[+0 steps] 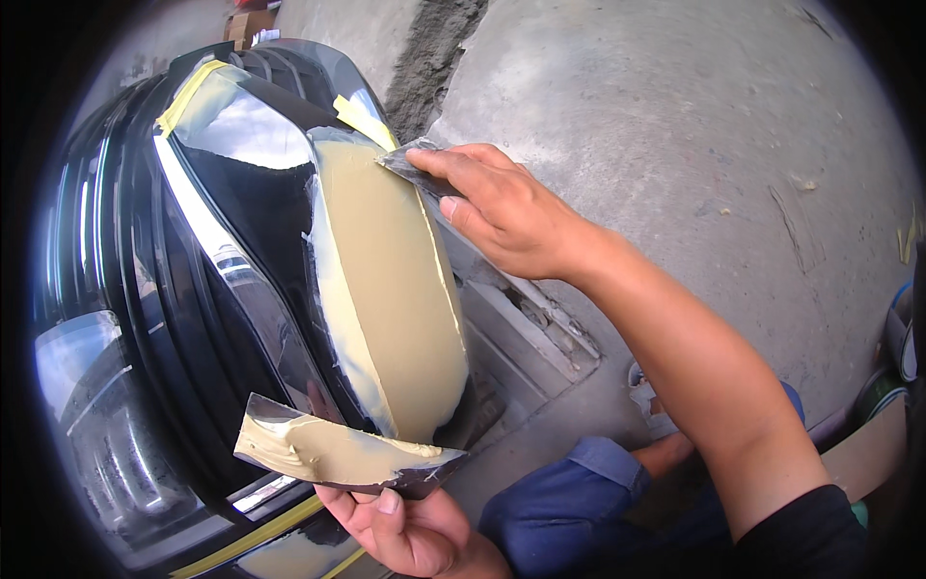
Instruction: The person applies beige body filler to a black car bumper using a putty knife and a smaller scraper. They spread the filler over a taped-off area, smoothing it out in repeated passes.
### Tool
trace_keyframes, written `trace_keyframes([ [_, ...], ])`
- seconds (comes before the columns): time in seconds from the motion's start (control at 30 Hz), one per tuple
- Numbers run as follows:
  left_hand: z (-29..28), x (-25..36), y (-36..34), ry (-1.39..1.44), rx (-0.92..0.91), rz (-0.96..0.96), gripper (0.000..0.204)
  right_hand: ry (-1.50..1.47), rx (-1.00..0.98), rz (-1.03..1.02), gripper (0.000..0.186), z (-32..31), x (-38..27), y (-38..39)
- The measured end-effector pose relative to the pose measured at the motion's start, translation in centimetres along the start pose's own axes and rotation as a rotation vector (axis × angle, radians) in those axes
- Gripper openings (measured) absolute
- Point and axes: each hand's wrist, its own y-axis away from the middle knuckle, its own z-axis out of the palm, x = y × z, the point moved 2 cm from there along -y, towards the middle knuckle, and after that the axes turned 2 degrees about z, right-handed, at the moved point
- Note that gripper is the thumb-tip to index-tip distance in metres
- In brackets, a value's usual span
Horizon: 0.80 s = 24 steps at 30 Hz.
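Bare grey concrete floor fills the view from 12 round to 3 o'clock, with a dark, rough strip crossing it at 12. Just off centre, toward 9 o'clock, lies a long beige filler patch, its borders paler and smeared, on glossy black bodywork. At the patch's 1 o'clock edge is a thin dark spreader, gripped between the thumb and fingers of the right hand; its tip overlaps that edge, though I cannot tell whether it touches. At 7 o'clock a dark curved plate, loaded with wet-looking beige filler, covers the patch's lower end from view. The left hand, at 6 o'clock, holds it from below, fingers closed on its lower edge. Farther out, yellow tape edges the bodywork at 10 o'clock, with another piece at 11. A cardboard box stands beyond, near 11. Blue trousers show at 5 o'clock, and a black sleeve at 4
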Motion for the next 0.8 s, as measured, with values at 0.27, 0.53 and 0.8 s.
trace_keyframes([
  [0.27, 0.0, -0.6, -0.3, 0.026, 0.030, 0.012, 0.077, -0.011, -0.042, 0.037, 0.053, 1.1, -2.7, 5.2],
  [0.53, -1.6, -0.3, 0.3, -0.020, 0.017, 0.044, 0.070, 0.000, -0.116, 0.121, 0.057, 2.4, -5.3, 10.7],
  [0.8, -1.9, 0.1, 0.9, 0.036, -0.023, 0.051, 0.068, -0.033, -0.130, 0.137, 0.057, 4.3, -6.7, 15.4],
])
